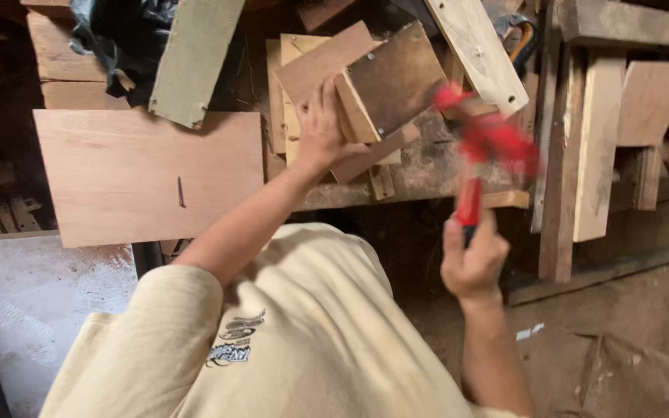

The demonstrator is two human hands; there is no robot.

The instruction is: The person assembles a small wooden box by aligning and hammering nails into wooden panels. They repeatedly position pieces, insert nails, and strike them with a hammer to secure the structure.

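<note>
At the upper centre of the frame, the left hand (320, 128) grips a small wooden box (385, 85) on the worktop (427, 166). Right of centre, the right hand (472, 259) is closed round the handle of a blurred red hammer (489, 143), just beside the box.

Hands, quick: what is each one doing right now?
Left hand: closed on the edge of a small wooden box, steadying it.
Right hand: closed around the handle of a red hammer, which is blurred.

Hammer (489, 147) right of box (387, 81) (on bench (420, 174))
</note>
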